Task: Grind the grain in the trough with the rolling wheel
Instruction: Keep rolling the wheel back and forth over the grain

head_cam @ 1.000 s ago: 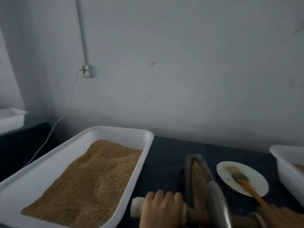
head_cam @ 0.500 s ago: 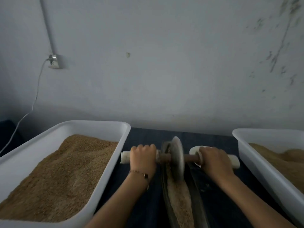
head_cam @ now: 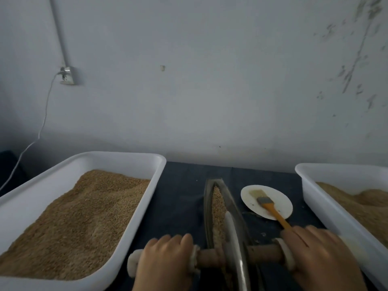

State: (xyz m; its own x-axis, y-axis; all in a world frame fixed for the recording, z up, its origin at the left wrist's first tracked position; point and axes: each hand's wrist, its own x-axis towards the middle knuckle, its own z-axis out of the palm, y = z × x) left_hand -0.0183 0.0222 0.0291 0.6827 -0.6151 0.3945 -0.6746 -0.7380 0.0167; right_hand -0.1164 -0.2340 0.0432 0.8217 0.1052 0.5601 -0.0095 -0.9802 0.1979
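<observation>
Bottom centre: left hand (head_cam: 165, 263) and right hand (head_cam: 321, 257) each wrap a padded end of the axle (head_cam: 263, 254), fingers curled over the top, one either side of the wheel (head_cam: 234, 248). I'd say the even two-sided hold keeps the disc upright in the groove and lets body weight press down

Wheel sits at the near end of the trough (head_cam: 210, 206), rim down in the grain (head_cam: 217, 203); the far stretch of grain looks coarse, so likely more passes needed

Right of the trough, mid frame: plate (head_cam: 279, 198) with a brush (head_cam: 270, 205) on it, handle pointing at the right hand, probably parked in reach for sweeping spill back

Left tub (head_cam: 117, 158) and right tub (head_cam: 315, 171) flank the trough, both holding grain, which looks like supply and output within arm's reach

All on a dark cloth (head_cam: 182, 196). Behind, a scuffed pale wall (head_cam: 210, 80); upper left, a socket (head_cam: 67, 75) with a cable (head_cam: 45, 114) trailing down
</observation>
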